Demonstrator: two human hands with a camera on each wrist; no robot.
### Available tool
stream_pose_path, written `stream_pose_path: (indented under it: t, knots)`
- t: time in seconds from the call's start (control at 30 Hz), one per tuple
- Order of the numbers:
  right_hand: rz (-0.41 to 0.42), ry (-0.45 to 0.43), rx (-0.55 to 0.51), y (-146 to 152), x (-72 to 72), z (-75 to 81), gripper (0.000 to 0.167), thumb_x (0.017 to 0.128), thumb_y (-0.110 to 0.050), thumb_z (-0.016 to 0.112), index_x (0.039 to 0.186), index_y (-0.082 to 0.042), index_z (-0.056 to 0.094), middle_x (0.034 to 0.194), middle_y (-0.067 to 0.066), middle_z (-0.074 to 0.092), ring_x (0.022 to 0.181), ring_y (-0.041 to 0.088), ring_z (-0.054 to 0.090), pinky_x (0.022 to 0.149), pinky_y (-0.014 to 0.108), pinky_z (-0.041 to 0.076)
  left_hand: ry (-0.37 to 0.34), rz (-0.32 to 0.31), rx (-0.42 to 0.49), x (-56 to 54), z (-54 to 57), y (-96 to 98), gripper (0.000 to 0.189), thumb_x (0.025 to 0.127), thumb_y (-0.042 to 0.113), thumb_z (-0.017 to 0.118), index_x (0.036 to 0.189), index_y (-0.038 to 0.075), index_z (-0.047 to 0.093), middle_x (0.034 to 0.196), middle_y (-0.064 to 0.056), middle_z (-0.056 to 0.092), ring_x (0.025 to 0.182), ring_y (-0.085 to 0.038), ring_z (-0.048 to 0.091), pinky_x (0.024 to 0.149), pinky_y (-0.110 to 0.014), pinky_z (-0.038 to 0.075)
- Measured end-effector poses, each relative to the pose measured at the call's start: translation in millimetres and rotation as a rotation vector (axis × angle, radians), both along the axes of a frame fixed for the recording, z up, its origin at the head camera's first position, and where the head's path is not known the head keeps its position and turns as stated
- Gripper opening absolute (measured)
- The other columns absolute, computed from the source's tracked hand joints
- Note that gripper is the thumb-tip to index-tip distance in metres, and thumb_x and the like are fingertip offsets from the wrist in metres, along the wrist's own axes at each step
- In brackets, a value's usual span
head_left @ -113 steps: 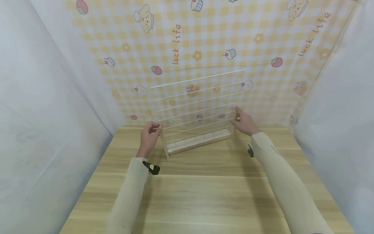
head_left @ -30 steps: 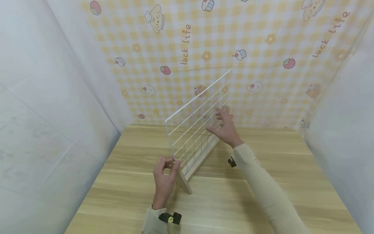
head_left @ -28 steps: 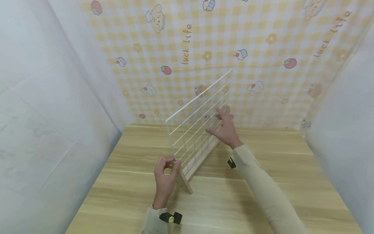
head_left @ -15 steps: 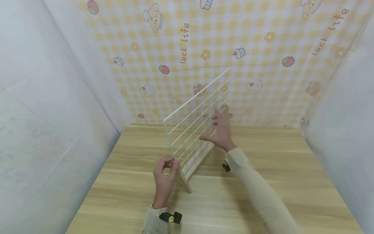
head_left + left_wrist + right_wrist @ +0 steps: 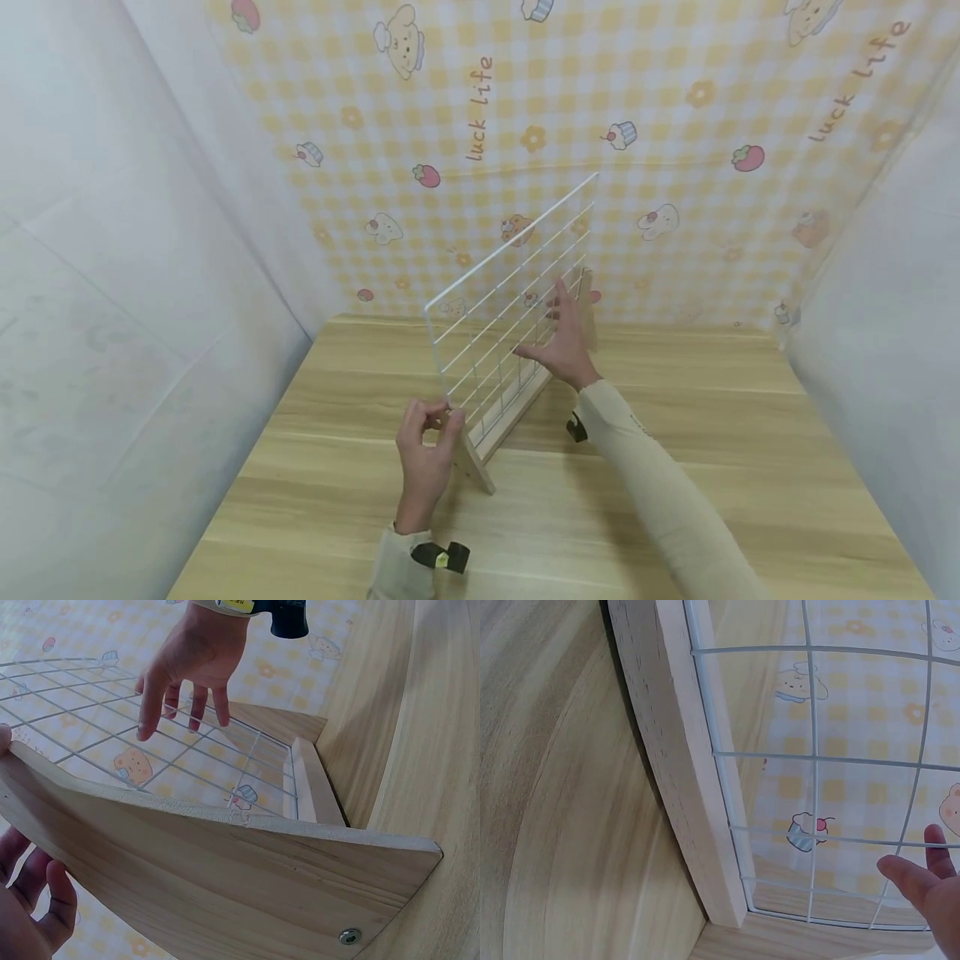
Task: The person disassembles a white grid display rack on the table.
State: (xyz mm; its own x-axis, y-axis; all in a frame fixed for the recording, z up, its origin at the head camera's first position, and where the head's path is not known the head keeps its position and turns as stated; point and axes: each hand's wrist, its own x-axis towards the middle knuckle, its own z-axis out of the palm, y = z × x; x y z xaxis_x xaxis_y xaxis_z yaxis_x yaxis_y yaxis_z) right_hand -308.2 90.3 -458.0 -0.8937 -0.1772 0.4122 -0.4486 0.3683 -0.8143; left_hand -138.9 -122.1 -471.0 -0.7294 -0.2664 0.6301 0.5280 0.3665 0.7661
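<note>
Standing on the wood-grain tabletop (image 5: 315,500), the wire-grid rack (image 5: 495,322) looks light, stiff, best held by its wooden end panels (image 5: 210,870); the left hand (image 5: 425,462) pinches one, the right hand (image 5: 567,346) spreads beside its mesh (image 5: 812,757).

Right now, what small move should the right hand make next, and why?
Perhaps close the right hand on the far wooden panel: that hand hangs spread beside the wire grid, gripping nothing, while the left hand holds the near wooden panel.
</note>
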Motion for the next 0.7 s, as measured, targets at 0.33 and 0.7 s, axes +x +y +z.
stream_pose_path:
  t: [0.33, 0.7]
  knots:
    - [-0.002, -0.011, -0.023, 1, 0.7, 1.2, 0.132, 0.066, -0.018, 0.095, 0.162, -0.020, 0.003, 0.144, 0.027, 0.036, 0.126, 0.044, 0.044, 0.105, 0.064, 0.043, 0.001, -0.021, 0.013, -5.1, -15.2, -4.8, 0.018, 0.083, -0.005, 0.072, 0.098, 0.002, 0.064, 0.089, -0.009, 0.058, 0.086, -0.007, 0.053, 0.078, -0.021, 0.048]
    - [0.006, 0.022, -0.026, 1, -2.5, 4.7, 0.133, 0.065, -0.019, 0.095, 0.161, -0.013, 0.005, 0.142, 0.026, 0.037, 0.125, 0.045, 0.046, 0.102, 0.064, 0.045, 0.001, -0.013, -0.009, -4.9, -15.5, -5.6, 0.018, 0.083, -0.006, 0.072, 0.099, -0.001, 0.064, 0.092, -0.010, 0.059, 0.087, -0.006, 0.052, 0.078, -0.023, 0.047]
